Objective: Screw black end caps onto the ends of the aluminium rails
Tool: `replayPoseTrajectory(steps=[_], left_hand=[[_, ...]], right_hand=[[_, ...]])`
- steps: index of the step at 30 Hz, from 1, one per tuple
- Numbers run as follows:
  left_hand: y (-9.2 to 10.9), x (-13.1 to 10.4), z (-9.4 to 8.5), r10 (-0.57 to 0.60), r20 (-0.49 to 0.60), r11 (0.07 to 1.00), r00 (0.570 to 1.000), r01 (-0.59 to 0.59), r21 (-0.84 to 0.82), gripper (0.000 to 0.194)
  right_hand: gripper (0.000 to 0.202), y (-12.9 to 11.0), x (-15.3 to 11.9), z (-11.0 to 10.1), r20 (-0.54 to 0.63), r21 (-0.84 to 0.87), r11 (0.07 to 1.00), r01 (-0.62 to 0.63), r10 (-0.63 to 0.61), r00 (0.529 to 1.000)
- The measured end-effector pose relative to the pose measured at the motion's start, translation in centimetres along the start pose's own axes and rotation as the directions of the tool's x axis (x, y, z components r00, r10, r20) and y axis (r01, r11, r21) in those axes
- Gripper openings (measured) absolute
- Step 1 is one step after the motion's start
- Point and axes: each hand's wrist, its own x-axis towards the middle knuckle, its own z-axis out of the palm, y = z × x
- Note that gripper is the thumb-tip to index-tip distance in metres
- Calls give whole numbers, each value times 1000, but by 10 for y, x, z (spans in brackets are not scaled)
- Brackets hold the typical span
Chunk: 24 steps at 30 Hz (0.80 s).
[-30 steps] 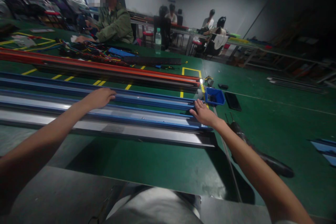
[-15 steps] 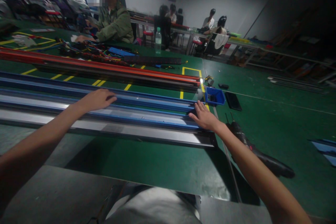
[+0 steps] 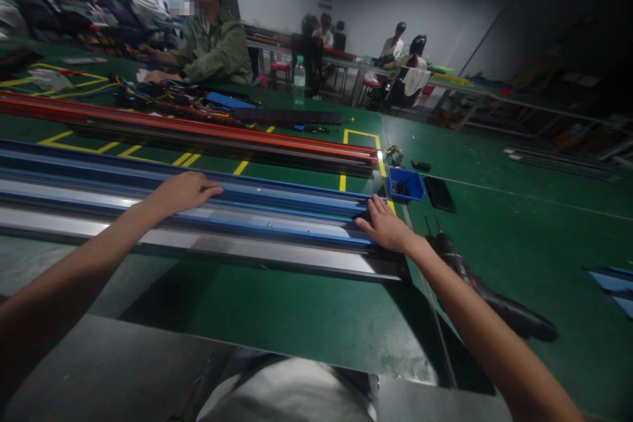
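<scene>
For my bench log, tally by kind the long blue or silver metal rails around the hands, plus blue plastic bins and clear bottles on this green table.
Long blue metal rails: 2
Long silver metal rail: 1
Blue plastic bin: 1
Green-capped clear plastic bottle: 1
Total: 5

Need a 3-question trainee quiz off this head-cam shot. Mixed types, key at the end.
1. True or false: the red rail lies farther from the wearer than the blue rails.
2. Where does the black power tool lie?
A) On top of the red rail
B) On the green table, to the right of the blue rails
C) Beside the water bottle
3. Short answer: which of the wearer's hands is nearer the blue bin?

Key: 1. True. 2. B. 3. The right hand.
</scene>
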Motion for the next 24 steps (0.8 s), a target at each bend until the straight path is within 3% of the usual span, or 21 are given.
replayPoseTrajectory(steps=[7, 13, 18, 24], left_hand=[[5, -9, -2, -4, -19, 1000, 1000, 5, 27, 76], [11, -16, -3, 3, -37, 997, 999, 0, 77, 62], [8, -20, 3, 28, -21, 984, 999, -24, 179, 47], [6, -22, 8, 32, -21, 977, 999, -27, 211, 45]], right_hand=[[95, -1, -4, 3, -10, 20, 1000, -13, 13, 1000], [88, -5, -8, 3, -26, 37, 999, -30, 31, 999], [81, -8, -11, 1, -39, 41, 999, -30, 32, 999], [67, -14, -14, -5, -44, 40, 998, -45, 47, 998]])
